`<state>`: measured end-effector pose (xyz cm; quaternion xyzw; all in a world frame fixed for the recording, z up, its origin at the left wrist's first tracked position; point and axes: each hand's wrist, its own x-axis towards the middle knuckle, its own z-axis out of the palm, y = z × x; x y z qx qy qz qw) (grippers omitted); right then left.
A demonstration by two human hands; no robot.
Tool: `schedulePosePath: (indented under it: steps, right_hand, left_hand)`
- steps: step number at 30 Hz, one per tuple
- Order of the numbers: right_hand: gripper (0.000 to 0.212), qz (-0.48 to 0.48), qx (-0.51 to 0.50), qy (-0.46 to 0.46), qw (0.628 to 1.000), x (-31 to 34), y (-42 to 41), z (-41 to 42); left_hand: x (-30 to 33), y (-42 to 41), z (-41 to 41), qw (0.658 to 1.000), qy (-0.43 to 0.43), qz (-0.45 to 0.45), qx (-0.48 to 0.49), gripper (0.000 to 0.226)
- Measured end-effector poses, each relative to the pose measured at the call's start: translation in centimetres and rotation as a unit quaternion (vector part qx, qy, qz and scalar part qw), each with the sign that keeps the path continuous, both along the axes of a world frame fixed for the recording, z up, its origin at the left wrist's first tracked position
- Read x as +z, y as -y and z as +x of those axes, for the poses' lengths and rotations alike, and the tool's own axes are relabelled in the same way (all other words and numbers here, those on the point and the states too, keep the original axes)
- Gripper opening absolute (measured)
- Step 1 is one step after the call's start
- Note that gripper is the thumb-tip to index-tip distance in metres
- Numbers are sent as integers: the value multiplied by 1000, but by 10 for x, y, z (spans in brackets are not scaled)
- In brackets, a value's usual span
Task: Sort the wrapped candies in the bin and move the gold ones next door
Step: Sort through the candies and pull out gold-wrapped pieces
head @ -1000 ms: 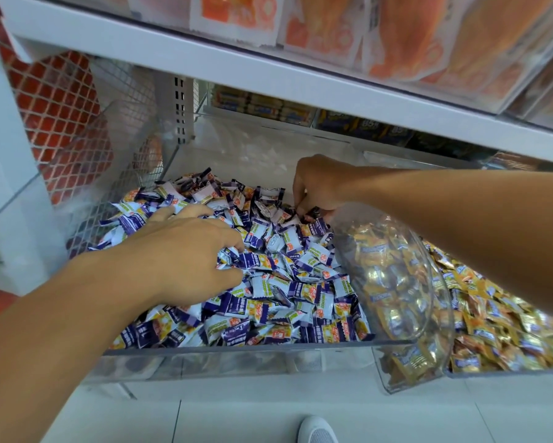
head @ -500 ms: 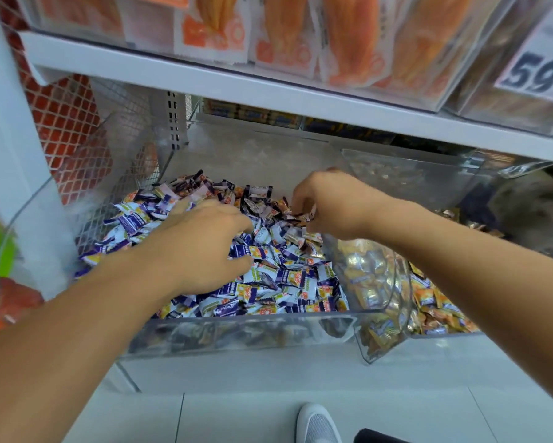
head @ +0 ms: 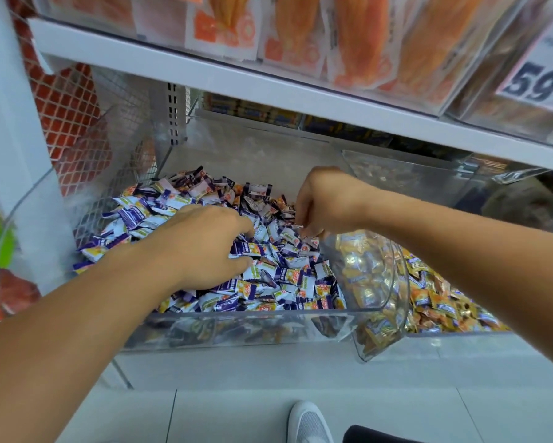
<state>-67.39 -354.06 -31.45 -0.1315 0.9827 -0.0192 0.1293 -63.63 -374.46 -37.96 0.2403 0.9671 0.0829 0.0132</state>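
Note:
A clear plastic bin [head: 236, 330] on the low shelf is heaped with purple-and-white wrapped candies [head: 288, 276]. Right beside it, past a clear curved divider [head: 383, 282], a second bin holds gold wrapped candies [head: 441, 302]. My left hand [head: 204, 247] lies palm down on the purple heap, fingers spread and dug in among the wrappers. My right hand [head: 326, 203] hovers at the bin's right rear, its fingertips pinched on a small wrapped candy [head: 303, 230] whose colour I cannot make out.
A white shelf [head: 268, 87] hangs low over the bins, carrying orange snack packets [head: 294, 30] and a price tag [head: 540, 81]. A wire mesh wall [head: 109, 148] and a white post [head: 10, 139] close off the left. A white shoe [head: 307, 423] stands on the tiled floor below.
The view has tilted up and pulled back. My right hand has lifted slightly off the heap with a candy pinched in its fingertips. My left hand stays on the pile.

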Motion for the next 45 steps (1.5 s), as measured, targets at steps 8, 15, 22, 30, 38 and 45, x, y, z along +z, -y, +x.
schedulePosePath:
  steps: [8,15,22,30,38,45]
  right_hand:
    - [23,-359,-131,11,924,7,-6,19]
    - [20,-254,-70,-15,965,3,-4,-15]
    - [39,216,52,-5,975,-35,21,-46]
    - [26,200,53,-43,977,-25,7,-77]
    - [35,329,42,-2,943,-48,19,-97]
    - [35,359,16,86,929,-55,22,-111]
  left_hand:
    - [4,-28,3,896,128,414,96,47]
    - [11,-35,-5,643,228,686,251,14]
    - [11,-24,-8,614,245,693,289,15]
    - [-2,-13,-12,715,236,604,262,16]
    - [-1,-7,-4,742,233,585,231,6]
    - [-1,0,-1,752,238,577,213,7]
